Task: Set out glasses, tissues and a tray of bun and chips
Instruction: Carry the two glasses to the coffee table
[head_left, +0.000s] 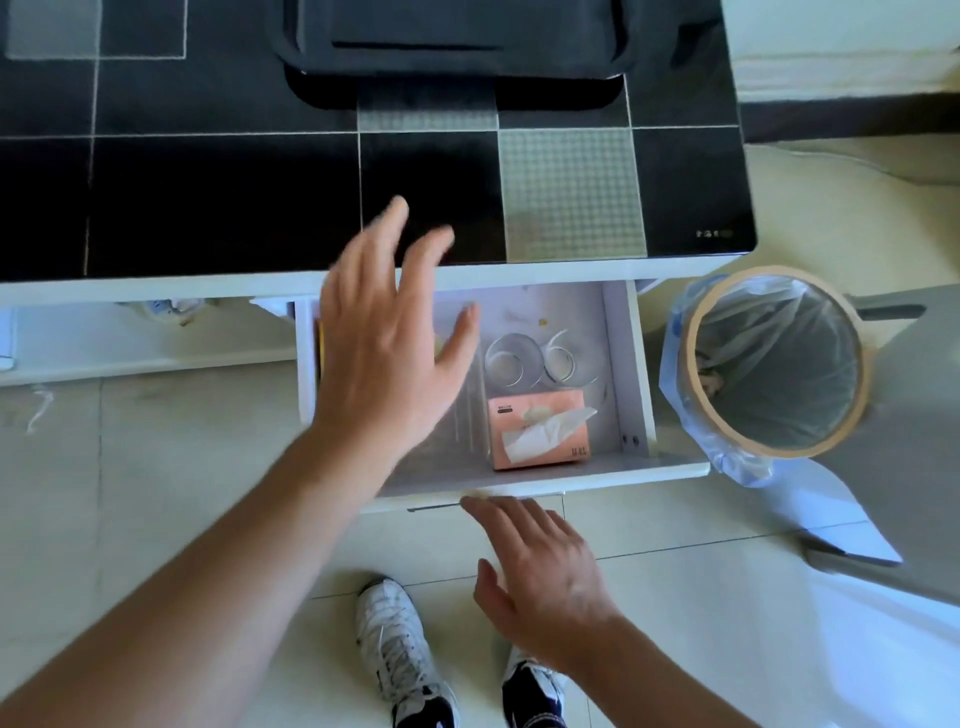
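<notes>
An open drawer (631, 364) juts out below the tabletop's (208, 208) near edge. In it, two glasses (530, 361) lie side by side, with a tissue pack (540, 428) just in front of them. A bin (774, 364) stands on the floor right of the drawer. A tray (457, 36) sits on the tabletop's far side.

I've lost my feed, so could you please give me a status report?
Both hands open: left hand over open drawer, right hand at its front. Glasses, tissues inside, unobstructed.

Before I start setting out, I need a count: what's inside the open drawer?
In the drawer: two clear glasses and a pink tissue pack. The left hand covers its left part.
</notes>
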